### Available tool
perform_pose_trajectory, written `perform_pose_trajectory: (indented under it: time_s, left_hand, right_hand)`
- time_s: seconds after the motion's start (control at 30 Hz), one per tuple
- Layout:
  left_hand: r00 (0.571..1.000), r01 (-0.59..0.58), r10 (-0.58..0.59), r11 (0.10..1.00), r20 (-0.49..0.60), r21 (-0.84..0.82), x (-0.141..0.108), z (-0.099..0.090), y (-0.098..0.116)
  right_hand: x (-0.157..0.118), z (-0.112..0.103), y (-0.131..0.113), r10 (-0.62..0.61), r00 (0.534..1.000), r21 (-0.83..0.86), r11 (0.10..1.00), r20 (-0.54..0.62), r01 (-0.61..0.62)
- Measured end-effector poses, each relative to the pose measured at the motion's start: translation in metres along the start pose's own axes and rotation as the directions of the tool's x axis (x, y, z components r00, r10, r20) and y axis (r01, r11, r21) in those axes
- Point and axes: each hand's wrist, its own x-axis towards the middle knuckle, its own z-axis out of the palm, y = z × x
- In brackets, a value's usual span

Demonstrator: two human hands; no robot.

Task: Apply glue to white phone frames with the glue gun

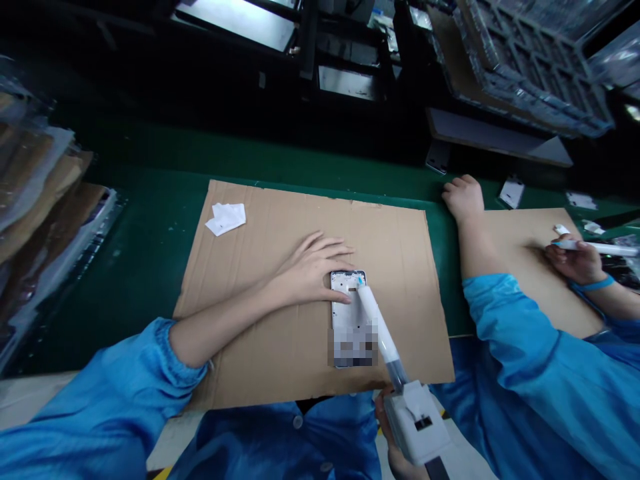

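Note:
A phone frame (345, 313) lies flat on a brown cardboard sheet (280, 227) in the middle of the view. My left hand (313, 270) rests on the cardboard with fingers spread, its thumb pressing the frame's left upper edge. My right hand (387, 427), mostly hidden at the bottom edge, grips a white dispenser gun (417, 420). Its long white nozzle (375, 320) slants up and left, with the tip touching the upper part of the frame.
Folded white papers (227, 217) lie at the cardboard's far left corner. A co-worker in a blue sleeve (525, 353) sits to the right, one fist (464, 197) on the green belt (150, 220), the other hand holding a white tool (595, 248). Stacked trays (525, 60) stand behind.

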Motion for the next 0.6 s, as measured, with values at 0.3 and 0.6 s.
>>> perform_pose_trajectory:
  time_s: [0.3,0.6]
  left_hand:
    - [1.0,-0.002,0.002,1.0,-0.014,-0.008,0.0,0.0,0.0]
    - [1.0,-0.009,0.009,1.0,-0.011,-0.004,0.001,-0.001,0.0]
  right_hand:
    - [0.06,0.015,0.011,-0.141,0.981,0.048,0.988,-0.131,0.148]
    - [0.07,0.023,0.018,-0.021,0.989,0.081,0.996,-0.143,0.033]
